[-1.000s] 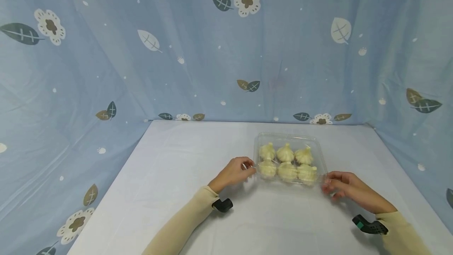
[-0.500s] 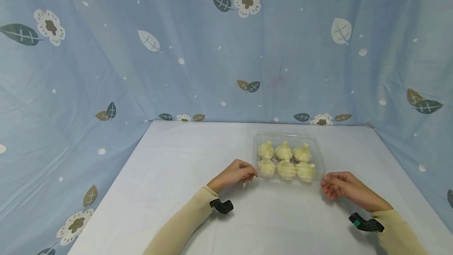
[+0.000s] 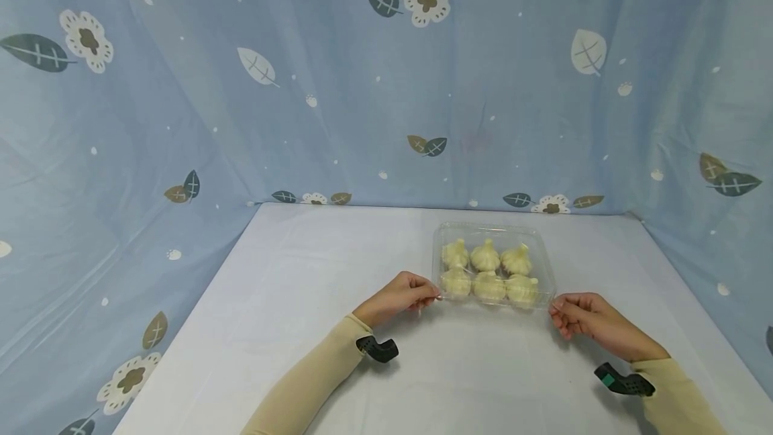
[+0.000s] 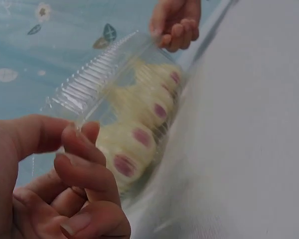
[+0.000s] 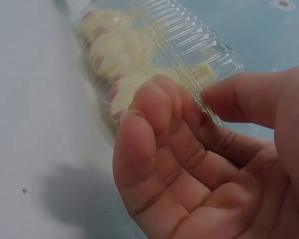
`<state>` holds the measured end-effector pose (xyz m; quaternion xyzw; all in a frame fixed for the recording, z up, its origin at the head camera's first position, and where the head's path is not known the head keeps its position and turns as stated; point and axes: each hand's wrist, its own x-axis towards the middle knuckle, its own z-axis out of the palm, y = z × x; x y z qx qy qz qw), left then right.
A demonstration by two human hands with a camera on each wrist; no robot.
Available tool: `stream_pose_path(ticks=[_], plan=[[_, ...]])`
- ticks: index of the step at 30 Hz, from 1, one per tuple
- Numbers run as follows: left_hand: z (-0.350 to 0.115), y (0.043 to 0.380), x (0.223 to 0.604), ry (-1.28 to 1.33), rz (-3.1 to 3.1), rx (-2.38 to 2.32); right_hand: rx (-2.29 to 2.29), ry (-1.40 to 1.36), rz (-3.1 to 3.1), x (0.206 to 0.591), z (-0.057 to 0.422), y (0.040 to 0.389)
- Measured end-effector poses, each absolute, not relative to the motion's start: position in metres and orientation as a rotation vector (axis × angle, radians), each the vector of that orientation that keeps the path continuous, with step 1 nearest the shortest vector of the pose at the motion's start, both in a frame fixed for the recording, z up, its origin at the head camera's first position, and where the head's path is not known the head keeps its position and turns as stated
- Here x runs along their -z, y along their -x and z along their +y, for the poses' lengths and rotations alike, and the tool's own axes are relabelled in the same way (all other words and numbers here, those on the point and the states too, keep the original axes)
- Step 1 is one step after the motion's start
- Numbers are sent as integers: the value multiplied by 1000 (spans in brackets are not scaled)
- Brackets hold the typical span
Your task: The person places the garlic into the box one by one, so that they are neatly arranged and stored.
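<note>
A clear plastic clamshell box (image 3: 492, 232) sits on the white table, its lid over several pale garlic bulbs (image 3: 486, 257) in two rows. My left hand (image 3: 402, 295) pinches the rim at the near left corner between thumb and index finger. At the near right corner, my right hand (image 3: 588, 321) pinches the rim the same way, its other fingers curled below. Purple patches show on the lower sides of the garlic (image 4: 122, 102) in the left wrist view. Ribbed clear plastic (image 5: 199, 37) runs along the box in the right wrist view.
The white cloth-covered table (image 3: 290, 274) ends at a blue curtain (image 3: 338, 106) with flowers and leaves, which hangs behind and along both sides. Each wrist wears a black camera mount (image 3: 379, 350).
The box has shifted slightly left and away. My left fingers have closed on its corner from a looser pose, and my right hand has settled into a pinch at the other corner.
</note>
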<state>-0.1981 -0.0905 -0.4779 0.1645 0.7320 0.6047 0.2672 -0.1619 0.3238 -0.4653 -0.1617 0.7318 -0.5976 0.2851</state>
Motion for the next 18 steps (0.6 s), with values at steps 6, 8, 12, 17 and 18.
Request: stream_pose_path(ticks=[6, 8, 12, 17, 18], plan=[[-90, 198, 480, -427, 1970, -1652, 1596, 442, 1965, 465, 323, 161], [-89, 197, 480, -422, 1969, -1656, 1592, 429, 1966, 465, 323, 161], [-89, 194, 478, -417, 1967, -1659, 1592, 436, 1961, 465, 323, 161], [-91, 196, 476, -443, 1920, -1647, 1602, 424, 1959, 465, 324, 161], [-92, 197, 476, -441, 1909, -1645, 1607, 412, 1955, 464, 324, 162]])
